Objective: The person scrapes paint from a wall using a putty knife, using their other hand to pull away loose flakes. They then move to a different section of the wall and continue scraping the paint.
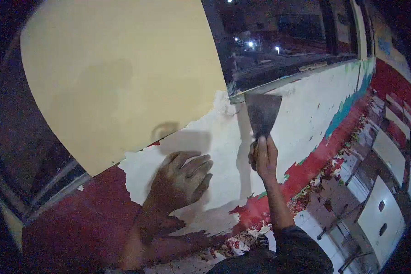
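I see my right hand (263,157) at about 3 o'clock of frame centre, its grip closed around the short handle of a wide, dark metal scraper blade (262,112). The blade fans out toward 12 o'clock from the fist, and its broad edge meets the wall just under the grey window sill (278,82). I cannot tell whether the edge presses the surface or only touches it.

My left hand (180,180) lies flat at roughly 6 o'clock of centre, palm against the wall, fingers spread and pointing toward 2 o'clock. Its grip is open and holds nothing. It rests on the bare white patch of stripped wall (223,150), just beside the red painted band (77,219) at 8 o'clock.

A large cream-yellow painted panel (118,73) fills the area from 9 to 12 o'clock; its ragged lower edge borders the white patch, just above the left hand. The two hands are near each other but apart.

Red paint flakes (324,178) litter the floor along the wall's foot at 4 o'clock. White cabinets (381,214) stand at 4 o'clock near the frame edge. Dark window glass (278,32) with small light spots sits at 1 o'clock.
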Demonstrator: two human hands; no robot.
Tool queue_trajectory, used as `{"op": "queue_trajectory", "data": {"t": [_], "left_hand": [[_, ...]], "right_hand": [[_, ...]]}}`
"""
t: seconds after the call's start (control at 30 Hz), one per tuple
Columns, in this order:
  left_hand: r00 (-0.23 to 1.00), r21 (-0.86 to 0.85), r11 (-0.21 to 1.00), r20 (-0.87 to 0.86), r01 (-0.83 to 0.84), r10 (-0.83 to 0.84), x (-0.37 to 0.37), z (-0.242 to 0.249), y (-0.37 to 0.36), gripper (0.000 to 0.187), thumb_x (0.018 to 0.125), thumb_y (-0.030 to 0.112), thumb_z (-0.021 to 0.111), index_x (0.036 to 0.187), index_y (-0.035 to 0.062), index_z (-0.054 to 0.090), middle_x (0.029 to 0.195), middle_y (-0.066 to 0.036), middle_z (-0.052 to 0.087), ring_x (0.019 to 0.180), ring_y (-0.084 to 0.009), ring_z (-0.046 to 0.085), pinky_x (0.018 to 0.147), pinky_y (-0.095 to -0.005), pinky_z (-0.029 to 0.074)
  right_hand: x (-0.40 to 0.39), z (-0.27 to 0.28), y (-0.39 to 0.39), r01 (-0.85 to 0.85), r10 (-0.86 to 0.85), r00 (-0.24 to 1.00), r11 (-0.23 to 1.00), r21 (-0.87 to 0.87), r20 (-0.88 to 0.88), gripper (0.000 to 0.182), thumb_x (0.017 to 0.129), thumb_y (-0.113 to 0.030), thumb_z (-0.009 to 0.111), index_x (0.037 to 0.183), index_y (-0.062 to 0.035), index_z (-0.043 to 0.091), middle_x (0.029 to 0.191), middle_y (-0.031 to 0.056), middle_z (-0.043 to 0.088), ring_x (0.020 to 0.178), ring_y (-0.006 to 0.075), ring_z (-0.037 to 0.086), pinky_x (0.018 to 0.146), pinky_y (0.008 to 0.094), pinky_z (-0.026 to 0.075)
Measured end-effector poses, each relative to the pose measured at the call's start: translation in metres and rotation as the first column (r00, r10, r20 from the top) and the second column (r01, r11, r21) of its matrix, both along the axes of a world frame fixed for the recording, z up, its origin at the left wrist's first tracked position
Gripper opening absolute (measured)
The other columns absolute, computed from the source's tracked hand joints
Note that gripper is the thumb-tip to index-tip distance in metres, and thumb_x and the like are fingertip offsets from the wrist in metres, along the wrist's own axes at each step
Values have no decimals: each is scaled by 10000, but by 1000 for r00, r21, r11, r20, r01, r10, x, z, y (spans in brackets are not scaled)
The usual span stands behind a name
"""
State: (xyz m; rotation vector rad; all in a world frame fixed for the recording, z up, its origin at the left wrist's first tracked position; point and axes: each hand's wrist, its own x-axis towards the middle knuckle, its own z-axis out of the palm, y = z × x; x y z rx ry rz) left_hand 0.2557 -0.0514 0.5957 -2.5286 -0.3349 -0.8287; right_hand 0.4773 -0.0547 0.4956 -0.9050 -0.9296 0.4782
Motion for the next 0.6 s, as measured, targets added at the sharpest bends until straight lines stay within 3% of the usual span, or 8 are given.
{"op": "queue_trajectory", "data": {"t": [0.1,0.13,0.23,0.27,0.37,0.4,0.53,0.6], "left_hand": [[999,-48,998,-22,-27,26,-16,-15,-2,232,704,131,656,927,73,634,981,-79,623,932,-276,585,792,-415,481],[999,-63,997,-28,-33,31,-21,-19,-3,232,705,129,656,930,73,634,978,-81,626,928,-277,588,794,-417,481],[997,-90,994,-39,-69,66,-32,-27,-4,237,708,124,654,938,72,632,973,-87,632,917,-281,596,801,-421,479],[995,-93,992,-43,-90,86,-34,-29,-6,240,708,123,655,941,72,631,974,-89,634,913,-282,597,802,-423,479],[995,-102,990,-13,-97,96,-26,-31,-9,246,704,113,654,944,68,630,984,-87,636,905,-291,599,809,-427,478],[996,-99,991,1,-89,90,-21,-30,-8,247,702,110,654,944,67,629,988,-85,636,903,-295,600,812,-429,478],[988,-1,993,97,-119,119,7,-19,-1,293,725,135,642,1006,55,613,1093,-83,577,976,-276,552,851,-425,455],[968,18,983,181,-180,174,31,-11,6,320,727,131,627,1035,47,608,1173,-97,542,1054,-290,521,899,-446,428]], "right_hand": [[7,5,17,15,-12,998,999,-50,66,302,958,-314,366,858,-47,466,578,-3,447,456,84,443,417,257,373],[8,2,20,-26,24,990,1000,12,136,316,959,-329,365,882,-41,470,575,-5,439,454,84,441,415,258,374],[11,4,19,-15,17,999,998,66,-31,288,966,-321,359,925,-52,455,603,-4,426,422,76,411,377,225,354],[9,6,19,-34,59,981,990,137,-185,285,962,-324,368,927,-55,454,577,-2,410,420,84,415,375,231,356],[15,-11,29,-171,190,913,982,-83,360,285,966,-312,354,914,-52,457,554,7,417,414,95,419,372,243,358],[22,-25,37,-133,134,866,990,-38,482,297,965,-298,350,901,-36,475,544,15,432,424,99,426,389,258,371],[31,-12,40,-150,148,988,986,67,29,330,965,-280,332,882,-9,501,542,0,434,436,94,418,424,257,363],[42,-1,34,-184,182,956,983,-13,232,315,958,-287,363,878,-21,511,541,10,467,456,87,443,440,266,370]]}}
